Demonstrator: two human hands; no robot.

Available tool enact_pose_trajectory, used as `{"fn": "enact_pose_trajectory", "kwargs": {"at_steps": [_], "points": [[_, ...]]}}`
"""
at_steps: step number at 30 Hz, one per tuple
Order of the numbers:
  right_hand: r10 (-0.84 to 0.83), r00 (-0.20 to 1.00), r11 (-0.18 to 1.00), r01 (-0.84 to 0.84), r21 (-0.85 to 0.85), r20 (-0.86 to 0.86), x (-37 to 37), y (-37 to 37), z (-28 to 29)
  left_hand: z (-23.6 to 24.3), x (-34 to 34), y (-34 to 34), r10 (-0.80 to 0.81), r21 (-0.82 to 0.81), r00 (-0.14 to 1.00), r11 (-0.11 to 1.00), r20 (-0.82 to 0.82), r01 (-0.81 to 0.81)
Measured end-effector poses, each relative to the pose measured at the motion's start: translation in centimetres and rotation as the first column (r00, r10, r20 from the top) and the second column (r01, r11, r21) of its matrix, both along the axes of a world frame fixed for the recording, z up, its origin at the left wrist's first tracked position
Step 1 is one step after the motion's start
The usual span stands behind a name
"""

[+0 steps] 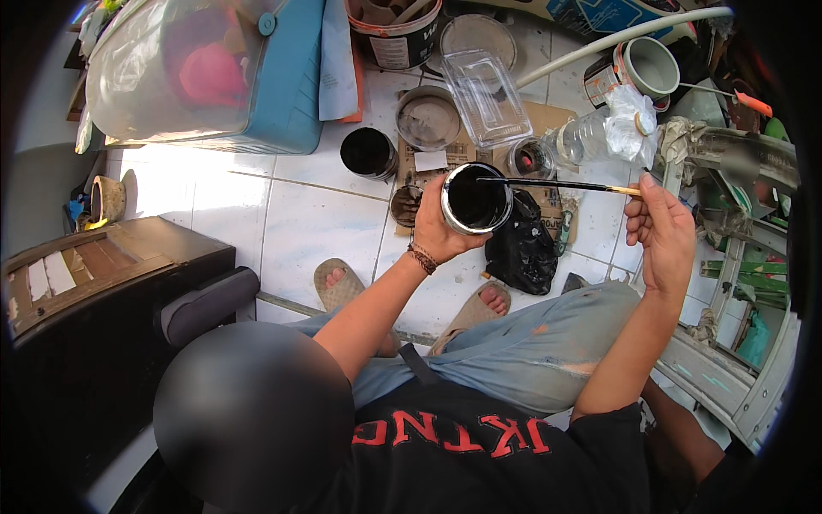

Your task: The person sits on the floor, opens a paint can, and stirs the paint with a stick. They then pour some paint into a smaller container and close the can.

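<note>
My left hand is wrapped around an open metal can, with black paint inside and smears on its pale rim. In my right hand is a thin stick, pinched at its bare wooden end. Black paint coats most of the stick, and its far tip lies inside the can's mouth. Beneath the can, a cardboard sheet lies on the tiles. A crumpled black plastic bag sits just right of the can. To the left stands another dark, open can.
A clear plastic tray, a round tin and a plastic bottle lie beyond my hands. Paint buckets stand at the back. A blue storage box is at left, a metal ladder-like frame at right.
</note>
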State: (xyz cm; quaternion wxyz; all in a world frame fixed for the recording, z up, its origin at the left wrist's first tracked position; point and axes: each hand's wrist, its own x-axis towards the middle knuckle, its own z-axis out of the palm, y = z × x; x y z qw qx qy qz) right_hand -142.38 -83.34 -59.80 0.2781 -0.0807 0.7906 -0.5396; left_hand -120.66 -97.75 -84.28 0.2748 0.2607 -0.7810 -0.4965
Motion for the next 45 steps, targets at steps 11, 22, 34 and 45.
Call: {"fn": "enact_pose_trajectory", "kwargs": {"at_steps": [11, 22, 34, 45], "points": [[0.07, 0.97, 0.927, 0.023, -0.374, 0.233, -1.5, -8.1, -2.7, 13.1, 8.0, -6.9, 0.034, 0.002, 0.989, 0.999, 0.145, -0.034], [0.037, 0.976, 0.916, 0.052, -0.397, 0.214, -0.6, -9.4, -2.7, 14.9, 14.5, -16.4, 0.15, -0.29, 0.845, 0.957, 0.513, 0.006], [-0.026, 0.989, 0.935, 0.075, -0.347, 0.146, -0.9, -6.8, -2.5, 12.2, 12.5, -19.0, 0.039, -0.24, 0.841, 0.965, 0.539, 0.11], [-0.037, 0.991, 0.94, 0.079, -0.332, 0.132, -0.9, -6.1, -2.7, 11.9, 10.8, -19.8, 0.053, -0.312, 0.831, 0.939, 0.554, 0.148]]}}
